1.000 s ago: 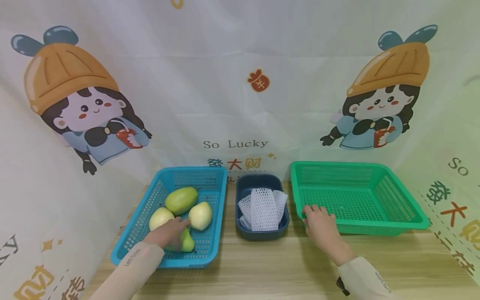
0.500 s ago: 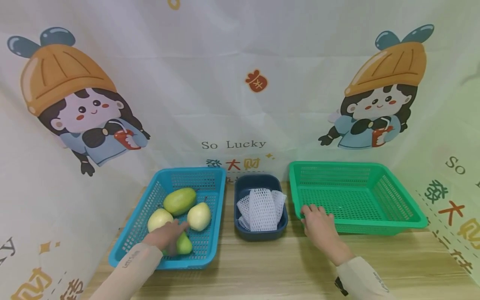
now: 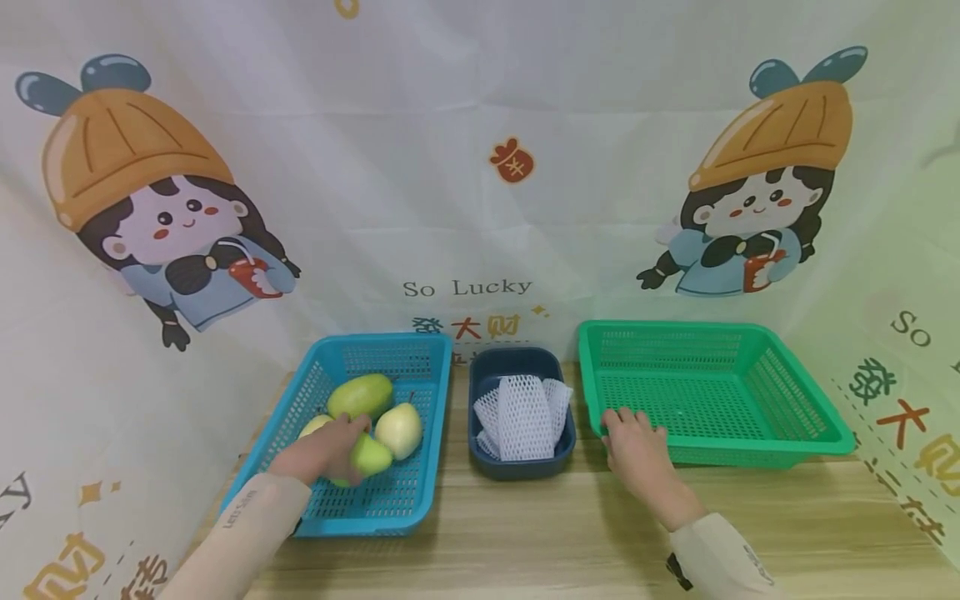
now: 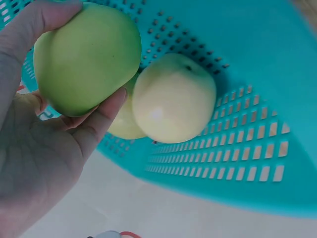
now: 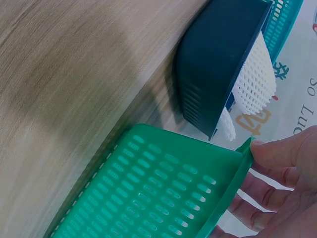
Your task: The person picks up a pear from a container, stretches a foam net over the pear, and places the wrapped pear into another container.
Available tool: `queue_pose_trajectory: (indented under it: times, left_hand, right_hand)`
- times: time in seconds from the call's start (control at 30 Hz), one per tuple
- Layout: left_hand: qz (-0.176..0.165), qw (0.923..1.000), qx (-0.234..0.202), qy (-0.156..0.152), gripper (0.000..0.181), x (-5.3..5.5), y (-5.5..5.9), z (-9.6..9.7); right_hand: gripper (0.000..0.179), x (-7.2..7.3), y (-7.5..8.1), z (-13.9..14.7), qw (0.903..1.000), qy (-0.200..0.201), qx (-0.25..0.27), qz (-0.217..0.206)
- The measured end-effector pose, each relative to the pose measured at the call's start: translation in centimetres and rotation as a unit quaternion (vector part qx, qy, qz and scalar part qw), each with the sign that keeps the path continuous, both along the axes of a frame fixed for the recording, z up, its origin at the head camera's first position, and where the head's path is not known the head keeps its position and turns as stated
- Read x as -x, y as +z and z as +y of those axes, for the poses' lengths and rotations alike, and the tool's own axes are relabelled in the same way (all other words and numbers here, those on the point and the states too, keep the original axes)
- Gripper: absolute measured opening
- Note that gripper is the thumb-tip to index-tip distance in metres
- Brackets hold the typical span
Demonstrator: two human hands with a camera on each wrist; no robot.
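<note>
Found left hand pinching green pear between thumb and fingers, over near half of blue basket; cannot tell whether clear of basket floor. Noted right hand well to the right of pear, pinching near-left rim of green basket. Just beyond pear, in blue basket: pale fruits, then oblong green fruit. Between baskets, on surface: navy tray bearing white mesh sleeves. Farthest: printed cloth.

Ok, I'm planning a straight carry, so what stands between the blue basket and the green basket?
The dark blue tub, with white foam nets in it, stands between the blue basket and green basket, as the head view shows.
</note>
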State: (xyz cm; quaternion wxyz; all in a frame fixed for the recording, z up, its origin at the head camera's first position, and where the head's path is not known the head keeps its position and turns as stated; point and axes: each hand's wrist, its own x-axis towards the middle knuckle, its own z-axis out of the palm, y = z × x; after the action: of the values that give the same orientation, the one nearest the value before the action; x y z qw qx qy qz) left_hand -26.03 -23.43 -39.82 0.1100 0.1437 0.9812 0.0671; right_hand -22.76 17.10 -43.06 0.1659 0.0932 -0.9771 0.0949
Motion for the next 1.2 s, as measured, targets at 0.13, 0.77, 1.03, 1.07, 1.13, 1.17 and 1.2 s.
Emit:
queue_pose_trajectory:
  times: [0.13,0.77,1.03,1.07,1.13,1.17,1.2]
  left_hand:
    - [0.04,0.9985,-0.02,-0.031,0.062,0.1,0.4,0.2]
    - [-0.02,0.9777,-0.209,0.005,0.057,-2.7,3.2,6.9]
    - [-0.062,0.9615,-0.267,0.015,0.059,-5.1,2.4,10.8]
    - [-0.072,0.958,-0.277,0.014,0.058,-5.4,2.3,11.2]
    - [-0.088,0.9526,-0.291,0.016,0.057,-5.8,2.0,12.0]
    - [-0.092,0.9512,-0.294,0.018,0.056,-6.0,1.8,12.4]
    - [-0.096,0.9499,-0.296,0.025,0.055,-6.2,1.6,12.7]
  right_hand:
    - [0.015,0.0,0.2,-0.1,1.0,-0.001,0.003,-0.009]
    - [0.013,-0.1,0.0,0.0,1.0,0.002,-0.007,0.005]
    - [0.014,-0.1,-0.1,0.0,1.0,0.002,-0.005,-0.001]
    - [0.014,-0.1,-0.1,0.0,1.0,0.002,-0.005,-0.001]
    - [0.014,-0.1,0.0,0.0,1.0,0.002,-0.004,-0.003]
    - [0.014,-0.1,0.1,0.0,1.0,0.002,-0.004,-0.003]
    - [0.014,-0.1,0.1,0.0,1.0,0.002,-0.004,-0.003]
